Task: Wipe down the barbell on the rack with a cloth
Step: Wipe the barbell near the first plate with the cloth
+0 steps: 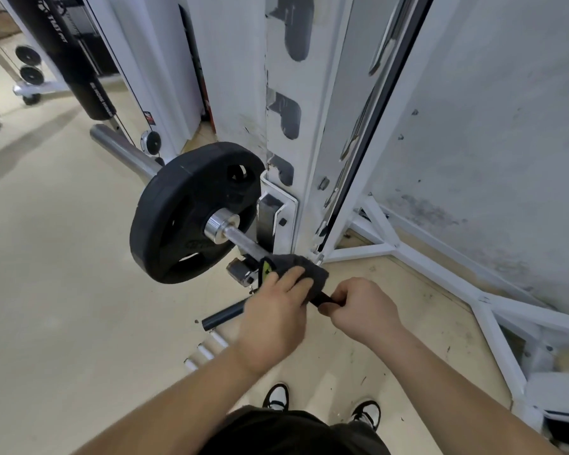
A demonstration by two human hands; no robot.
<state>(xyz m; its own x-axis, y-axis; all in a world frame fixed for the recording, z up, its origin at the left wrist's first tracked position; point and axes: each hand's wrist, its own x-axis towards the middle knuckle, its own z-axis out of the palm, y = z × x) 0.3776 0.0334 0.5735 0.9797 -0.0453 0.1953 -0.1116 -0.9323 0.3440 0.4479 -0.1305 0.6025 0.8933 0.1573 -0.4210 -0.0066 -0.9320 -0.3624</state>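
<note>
The barbell's knurled steel shaft [243,242] runs from a chrome collar [220,224] toward me, resting in a hook of the white rack upright [278,221]. A black weight plate [184,211] sits on its sleeve [122,147]. A dark grey cloth [304,264] with a green tag is wrapped around the shaft just below the hook. My left hand [273,310] presses down on the cloth over the bar. My right hand [358,307] is closed around the dark bar right beside the cloth. The bar under both hands is hidden.
The white rack's base frame [440,267] spreads over the floor to the right, along a scuffed grey wall. A black tube [222,318] and short white pegs [204,351] lie on the beige floor below my hands. A black punching bag [76,64] hangs at back left.
</note>
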